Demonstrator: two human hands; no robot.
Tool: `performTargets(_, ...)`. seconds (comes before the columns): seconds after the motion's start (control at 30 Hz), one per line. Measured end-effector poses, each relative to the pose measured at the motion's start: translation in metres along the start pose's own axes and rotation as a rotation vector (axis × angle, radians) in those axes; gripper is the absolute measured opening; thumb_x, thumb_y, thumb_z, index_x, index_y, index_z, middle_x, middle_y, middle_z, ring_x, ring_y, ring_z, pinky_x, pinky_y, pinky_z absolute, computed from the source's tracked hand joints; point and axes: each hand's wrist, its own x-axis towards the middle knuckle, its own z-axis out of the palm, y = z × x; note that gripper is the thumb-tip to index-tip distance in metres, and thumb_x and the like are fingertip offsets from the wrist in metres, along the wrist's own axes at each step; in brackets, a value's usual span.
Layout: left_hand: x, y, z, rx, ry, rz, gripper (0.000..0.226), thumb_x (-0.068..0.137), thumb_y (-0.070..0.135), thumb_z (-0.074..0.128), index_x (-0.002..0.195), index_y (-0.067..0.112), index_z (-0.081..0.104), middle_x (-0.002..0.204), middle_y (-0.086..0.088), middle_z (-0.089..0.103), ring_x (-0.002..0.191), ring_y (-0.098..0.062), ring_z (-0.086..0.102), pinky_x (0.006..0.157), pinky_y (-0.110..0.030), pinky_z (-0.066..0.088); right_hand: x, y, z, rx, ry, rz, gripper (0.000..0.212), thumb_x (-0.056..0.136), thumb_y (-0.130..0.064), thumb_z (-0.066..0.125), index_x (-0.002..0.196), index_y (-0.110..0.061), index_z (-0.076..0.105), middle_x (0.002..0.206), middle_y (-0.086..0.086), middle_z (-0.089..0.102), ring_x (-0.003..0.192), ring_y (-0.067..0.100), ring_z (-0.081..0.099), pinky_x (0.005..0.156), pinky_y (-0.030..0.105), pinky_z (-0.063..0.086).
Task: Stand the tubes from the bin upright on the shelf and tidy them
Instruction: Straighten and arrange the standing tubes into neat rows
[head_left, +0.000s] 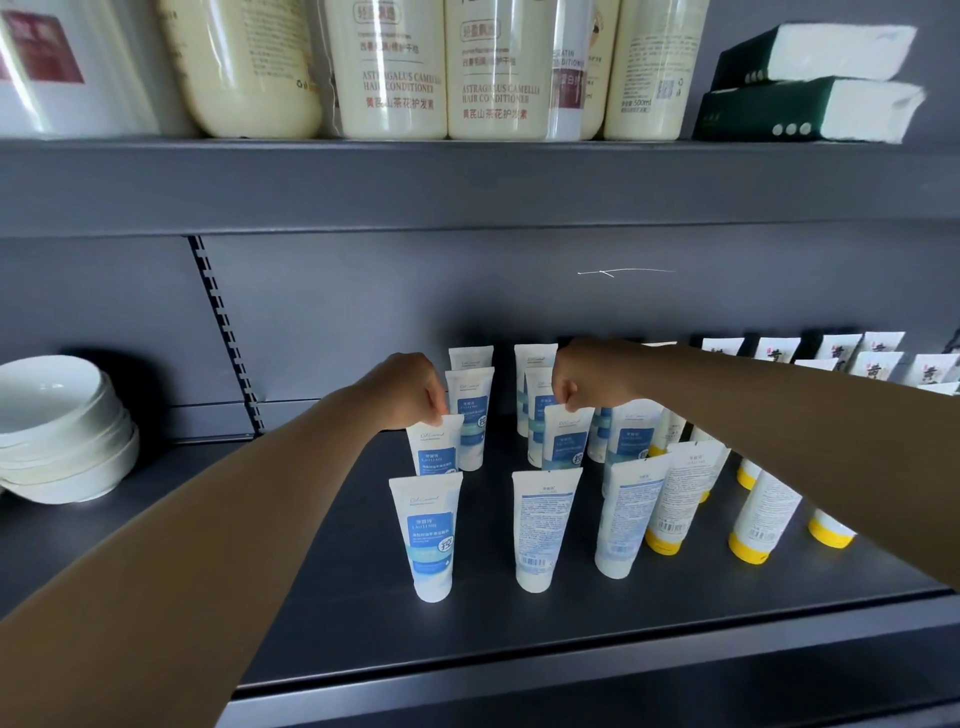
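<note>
Tubes (548, 527) stood upright, caps down, on the shelf (571, 639); left hand (410, 389) and right hand (582, 376) each pinched one's crimped top.

white-and-blue tubes (429, 535) stand upright in rows on the shelf (571, 634)

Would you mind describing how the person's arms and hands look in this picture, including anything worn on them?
Both forearms are bare from the frame edges to the wrists: no sleeves show. The left hand and the right hand are bare too, without gloves. No watch, bracelet or ring can be seen, and there are no markings on what shows of the arms.
</note>
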Motion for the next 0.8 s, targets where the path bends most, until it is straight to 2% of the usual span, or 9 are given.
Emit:
performTargets(0.13, 0.001, 0.001, 0.003, 0.031, 0.027, 0.008, 0.018, 0.084, 0.013, 0.067, 0.100, 0.009, 0.072, 0.109, -0.005, 0.070, 0.096, -0.020, 0.065, 0.082, -0.027, 0.052, 0.002, 0.000, -0.001, -0.004, -0.004, 0.004, 0.018, 0.089, -0.014, 0.061, 0.103, -0.011, 0.071, 0.107, 0.000, 0.069, 0.080, 0.008, 0.055, 0.080, 0.021, 0.049)
performTargets(0.23, 0.003, 0.004, 0.002, 0.050, 0.014, 0.011, 0.019, 0.084, 0.013, 0.067, 0.101, 0.009, 0.072, 0.109, -0.005, 0.070, 0.095, -0.019, 0.065, 0.081, -0.026, 0.051, 0.003, 0.001, -0.002, -0.013, -0.017, 0.000, 0.017, 0.087, -0.014, 0.062, 0.101, -0.012, 0.072, 0.105, 0.000, 0.069, 0.087, 0.014, 0.062, 0.087, 0.031, 0.053)
performTargets(0.37, 0.006, 0.013, 0.003, 0.065, 0.016, 0.031, 0.019, 0.084, 0.011, 0.066, 0.102, 0.009, 0.072, 0.109, -0.005, 0.070, 0.095, -0.020, 0.065, 0.079, -0.024, 0.049, 0.006, 0.004, -0.001, -0.026, -0.027, -0.007, 0.017, 0.087, -0.015, 0.063, 0.100, -0.012, 0.072, 0.103, 0.001, 0.070, 0.090, 0.018, 0.064, 0.088, 0.036, 0.054)
performTargets(0.53, 0.014, 0.027, 0.003, 0.043, 0.038, 0.052, 0.018, 0.083, 0.008, 0.066, 0.099, 0.010, 0.074, 0.106, -0.005, 0.071, 0.096, -0.021, 0.065, 0.080, -0.022, 0.045, 0.005, 0.005, -0.001, -0.018, -0.035, -0.016, 0.017, 0.087, -0.015, 0.062, 0.100, -0.012, 0.072, 0.103, 0.001, 0.070, 0.089, 0.018, 0.064, 0.086, 0.034, 0.054)
performTargets(0.67, 0.018, 0.033, 0.009, 0.057, 0.038, 0.065, 0.018, 0.084, 0.008, 0.065, 0.100, 0.008, 0.074, 0.106, -0.006, 0.071, 0.095, -0.021, 0.065, 0.080, -0.023, 0.046, 0.005, 0.005, -0.002, -0.002, -0.043, -0.024, 0.018, 0.088, -0.013, 0.060, 0.102, -0.010, 0.072, 0.104, 0.001, 0.069, 0.088, 0.018, 0.063, 0.079, 0.027, 0.051)
performTargets(0.8, 0.020, 0.035, 0.010, 0.083, 0.024, 0.064, 0.020, 0.084, 0.006, 0.063, 0.100, 0.009, 0.074, 0.107, -0.006, 0.071, 0.095, -0.021, 0.065, 0.080, -0.024, 0.047, 0.004, 0.006, -0.003, 0.007, -0.047, -0.034, 0.017, 0.087, -0.011, 0.058, 0.098, -0.011, 0.071, 0.102, 0.001, 0.070, 0.085, 0.018, 0.062, 0.078, 0.028, 0.051)
